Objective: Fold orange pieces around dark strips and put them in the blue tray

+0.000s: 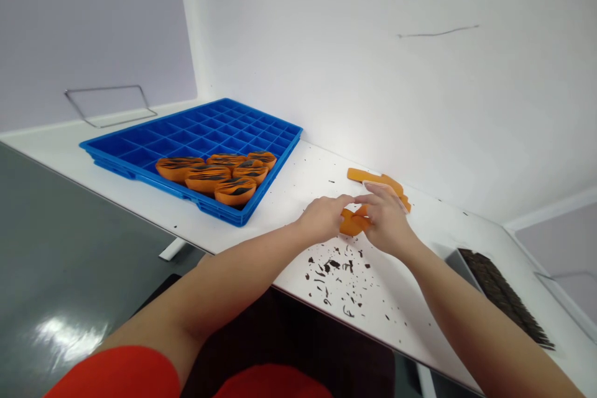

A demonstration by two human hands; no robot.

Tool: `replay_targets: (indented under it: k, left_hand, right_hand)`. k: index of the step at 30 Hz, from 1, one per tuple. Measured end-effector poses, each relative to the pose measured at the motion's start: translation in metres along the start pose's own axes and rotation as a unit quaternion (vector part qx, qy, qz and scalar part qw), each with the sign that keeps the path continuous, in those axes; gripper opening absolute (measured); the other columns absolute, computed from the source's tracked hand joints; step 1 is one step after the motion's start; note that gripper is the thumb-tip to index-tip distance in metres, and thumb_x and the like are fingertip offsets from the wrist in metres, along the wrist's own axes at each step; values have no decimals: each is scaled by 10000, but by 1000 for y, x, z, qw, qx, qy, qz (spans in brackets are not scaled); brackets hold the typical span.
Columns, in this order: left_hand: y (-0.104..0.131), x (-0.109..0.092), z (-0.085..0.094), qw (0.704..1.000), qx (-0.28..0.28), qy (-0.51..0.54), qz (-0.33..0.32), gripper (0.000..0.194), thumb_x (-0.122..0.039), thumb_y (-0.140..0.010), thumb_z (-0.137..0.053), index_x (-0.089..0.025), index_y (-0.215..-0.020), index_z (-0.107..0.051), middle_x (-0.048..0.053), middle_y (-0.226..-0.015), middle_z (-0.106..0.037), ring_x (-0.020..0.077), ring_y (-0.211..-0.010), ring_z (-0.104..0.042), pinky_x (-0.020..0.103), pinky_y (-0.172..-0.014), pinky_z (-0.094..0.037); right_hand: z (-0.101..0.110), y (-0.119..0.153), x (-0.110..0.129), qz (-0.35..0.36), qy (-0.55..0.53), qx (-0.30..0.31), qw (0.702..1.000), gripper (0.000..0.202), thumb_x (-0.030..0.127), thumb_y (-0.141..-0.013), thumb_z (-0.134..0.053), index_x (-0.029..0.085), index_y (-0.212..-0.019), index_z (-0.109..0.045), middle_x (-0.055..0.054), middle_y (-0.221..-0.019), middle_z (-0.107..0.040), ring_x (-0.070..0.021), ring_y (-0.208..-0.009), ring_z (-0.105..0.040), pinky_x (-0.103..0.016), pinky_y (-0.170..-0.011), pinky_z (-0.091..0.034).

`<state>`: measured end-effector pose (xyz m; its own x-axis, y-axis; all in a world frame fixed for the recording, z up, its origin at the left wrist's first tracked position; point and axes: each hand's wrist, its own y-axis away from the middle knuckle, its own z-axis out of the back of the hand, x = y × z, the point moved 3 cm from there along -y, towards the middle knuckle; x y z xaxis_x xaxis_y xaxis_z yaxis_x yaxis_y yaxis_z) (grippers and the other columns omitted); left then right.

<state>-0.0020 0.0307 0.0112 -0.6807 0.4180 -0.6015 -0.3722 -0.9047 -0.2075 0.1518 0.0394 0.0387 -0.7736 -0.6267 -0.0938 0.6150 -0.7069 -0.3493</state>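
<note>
Both hands work close together over the white table, on an orange piece that looks like folded paper [353, 222]. My left hand [324, 219] is closed at its left edge, fingertips pinching it. From the other side my right hand [385, 221] grips it with thumb and fingers, the index finger stretched toward the left hand. Part of the piece is hidden by the fingers. Just behind the right hand lie flat orange paper pieces [366, 175], overlapping, and a whitish sheet edge. Dark flakes [332, 264] are scattered in front of the hands.
To the left, a blue compartment tray [242, 214] holds several orange bundles [208, 178] with dark layered contents in its near right corner. A grey box [459, 267] of dark brown strips [501, 295] stands at the right. White walls enclose the back; the table's front edge is near.
</note>
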Motion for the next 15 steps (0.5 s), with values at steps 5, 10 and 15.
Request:
replay_targets:
  k: [5, 10, 15]
  left_hand:
    - [0, -2, 2, 999, -32, 40, -18, 463, -133, -775, -463, -264, -1215, -520, 16, -889, -674, 168, -762, -605, 295, -710, -462]
    - [1, -1, -2, 993, -10, 118, -2, 205, -227, -780, -477, -214, -919, -627, -7, -774, -644, 136, -649, -572, 253, -590, -451]
    - [12, -13, 3, 991, 9, 130, -14, 171, -265, -759, -513, -211, -867, -634, -14, -787, -649, 141, -737, -593, 253, -666, -465]
  right_hand:
    - [3, 0, 6, -3, -22, 14, 1000, 216, 60, -613, -457, 179, -685, -622, -47, -1139, -602, -331, -1229, -385, -563, -974, -368]
    - [6, 4, 12, 13, -65, -15, 998, 138, 85, -665, -456, 179, -662, -558, -83, -1184, -561, -328, -1250, -355, -551, -954, -400]
    - [15, 16, 20, 62, -74, -75, 992, 96, 146, -735, -481, 179, -704, -567, -107, -1146, -577, -349, -1213, -391, -567, -916, -413]
